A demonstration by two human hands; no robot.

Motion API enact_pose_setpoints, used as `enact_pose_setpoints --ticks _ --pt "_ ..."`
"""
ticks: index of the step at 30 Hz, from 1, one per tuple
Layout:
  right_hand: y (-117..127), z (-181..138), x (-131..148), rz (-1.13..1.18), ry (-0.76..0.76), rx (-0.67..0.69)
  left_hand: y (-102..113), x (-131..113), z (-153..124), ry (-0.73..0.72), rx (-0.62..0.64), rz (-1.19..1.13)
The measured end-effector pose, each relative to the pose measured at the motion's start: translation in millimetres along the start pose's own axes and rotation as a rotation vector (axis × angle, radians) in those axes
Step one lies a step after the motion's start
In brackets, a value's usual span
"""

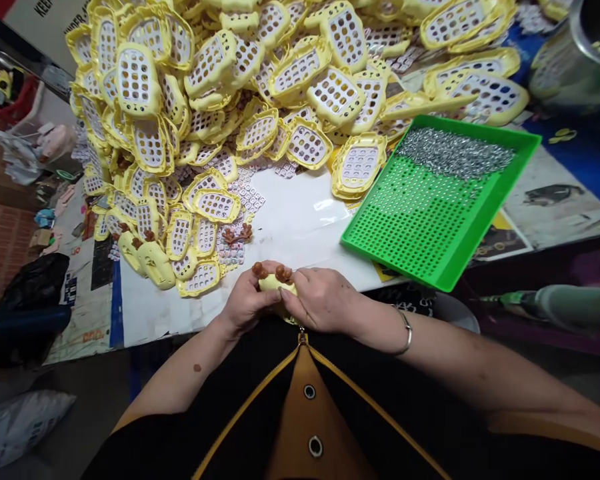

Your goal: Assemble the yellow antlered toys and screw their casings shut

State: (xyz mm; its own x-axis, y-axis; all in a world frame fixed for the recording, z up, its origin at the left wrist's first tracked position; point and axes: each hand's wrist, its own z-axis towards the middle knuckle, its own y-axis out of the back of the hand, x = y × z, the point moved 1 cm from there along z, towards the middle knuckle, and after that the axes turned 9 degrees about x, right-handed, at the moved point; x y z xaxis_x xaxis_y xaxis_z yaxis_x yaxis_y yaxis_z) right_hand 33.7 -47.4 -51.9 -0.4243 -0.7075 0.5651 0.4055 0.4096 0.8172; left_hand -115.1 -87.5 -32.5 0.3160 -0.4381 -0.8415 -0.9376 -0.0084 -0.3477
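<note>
Both hands meet at the table's near edge around one small yellow plastic toy shell (276, 283) with brown antler-like knobs on top. My left hand (247, 300) wraps its fingers round the shell's left side. My right hand (323, 300) closes over its right side, and a thin bangle sits on that wrist. Most of the shell is hidden under my fingers. A loose brown antler piece (237, 233) lies on the white sheet just beyond my hands.
A big heap of yellow perforated toy shells (240, 93) fills the far table. A green perforated tray (430, 207) with small metal parts at its far end sits to the right. A metal pot (577, 60) stands at far right, and an electric screwdriver (555, 303) lies near right.
</note>
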Motion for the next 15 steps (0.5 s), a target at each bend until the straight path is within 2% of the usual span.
enact_pose_setpoints --ticks 3,6,9,12,15 --pt "1.6 0.1 -0.6 0.108 0.052 -0.064 -0.8 -0.7 -2.5 0.056 0.006 -0.071" --pt "8.0 -3.4 -5.9 0.290 0.040 -0.157 2.3 -3.9 -7.0 -0.039 -0.074 0.028" --pt "13.7 -7.2 -11.3 0.473 0.049 -0.192 1.5 -11.0 -12.6 -0.209 -0.162 0.394" --pt "11.9 -9.2 -12.7 0.621 0.115 -0.245 -5.6 -18.2 -16.7 -0.428 -0.153 0.864" --pt "4.6 -9.2 -13.9 0.713 0.064 -0.334 -11.7 -22.1 -17.5 -0.595 -0.132 1.146"
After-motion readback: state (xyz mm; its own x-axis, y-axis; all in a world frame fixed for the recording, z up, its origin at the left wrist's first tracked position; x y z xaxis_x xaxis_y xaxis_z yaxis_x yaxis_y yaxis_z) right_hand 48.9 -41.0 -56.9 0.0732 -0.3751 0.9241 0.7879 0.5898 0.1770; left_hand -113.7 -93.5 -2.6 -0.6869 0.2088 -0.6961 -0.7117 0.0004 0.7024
